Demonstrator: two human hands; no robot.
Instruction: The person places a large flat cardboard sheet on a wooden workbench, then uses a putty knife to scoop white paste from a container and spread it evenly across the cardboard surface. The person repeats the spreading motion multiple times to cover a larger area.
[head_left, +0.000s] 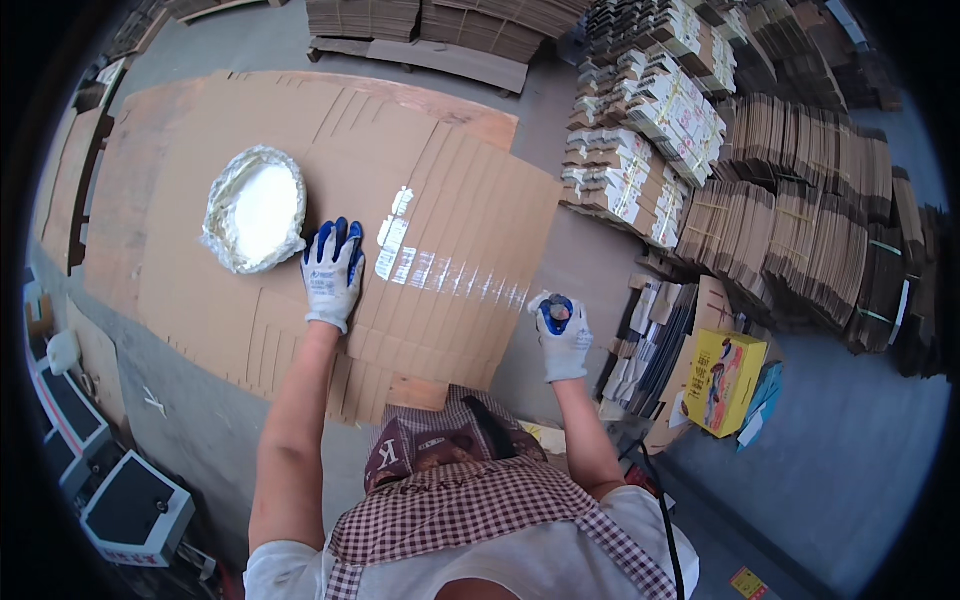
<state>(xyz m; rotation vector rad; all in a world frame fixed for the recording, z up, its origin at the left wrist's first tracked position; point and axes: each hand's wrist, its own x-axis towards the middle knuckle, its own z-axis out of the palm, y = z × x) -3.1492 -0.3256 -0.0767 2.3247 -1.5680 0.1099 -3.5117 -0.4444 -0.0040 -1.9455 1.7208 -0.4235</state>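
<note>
My left hand (333, 275), in a white glove with blue fingertips, lies flat with fingers apart on a fanned stack of cardboard sheets (455, 210). My right hand (562, 335), gloved alike, is closed around the rounded end of a handle (559, 313), apparently a brush; its bristles cannot be made out. It is just off the right edge of the sheets. Wet white glue (450, 277) streaks across the overlapping strips toward that hand. Left of my left hand is a round bowl (222, 253) lined with crinkled clear plastic, holding white glue.
Bundled cardboard (790, 230) stands piled to the right, with printed flattened boxes (650, 180) behind. A yellow box (722, 383) is at the right. More cardboard lies on a pallet (420, 62) at the back. Grey-and-black equipment (135, 510) stands at lower left.
</note>
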